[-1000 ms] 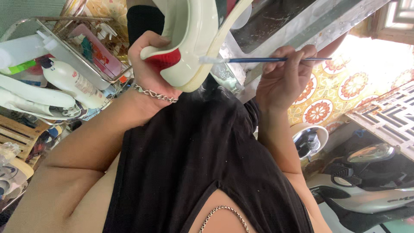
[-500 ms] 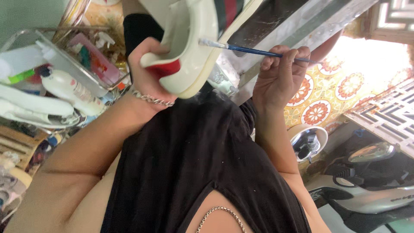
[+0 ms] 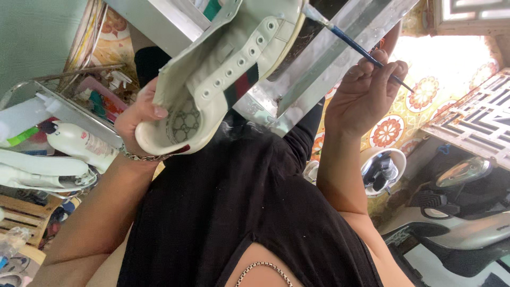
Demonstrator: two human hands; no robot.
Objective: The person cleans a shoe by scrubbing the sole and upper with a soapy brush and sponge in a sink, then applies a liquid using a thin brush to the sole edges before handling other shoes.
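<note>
Left hand (image 3: pixel 139 118): gripped the heel end of a white sneaker (image 3: pixel 223 79), thumb inside the collar, fingers (image 3: pixel 159 110) clamped on the heel; a chain bracelet (image 3: pixel 142 157) circled the wrist
White sneaker: held up in front of the black shirt (image 3: pixel 228 212), tilted, opening facing the camera; row of eyelets visible, red and dark stripe on the side, patterned lining inside
Right hand (image 3: pixel 366 93): fingers closed together on the blue handle of a thin paintbrush (image 3: pixel 356 47), pinched near its rear end
Paintbrush: slanted up and to the left, bristle tip touching the sneaker's sole edge near the toe
Metal frame (image 3: pixel 340 48): behind sneaker and brush, grey, angled
Wire rack (image 3: pixel 69 101): beside the left forearm, holding a white bottle (image 3: pixel 79 143) and small items
Tiled floor (image 3: pixel 393 127): orange floral pattern, behind the right wrist
Scooter (image 3: pixel 467 228): parked well apart from the right arm, at the frame's edge
</note>
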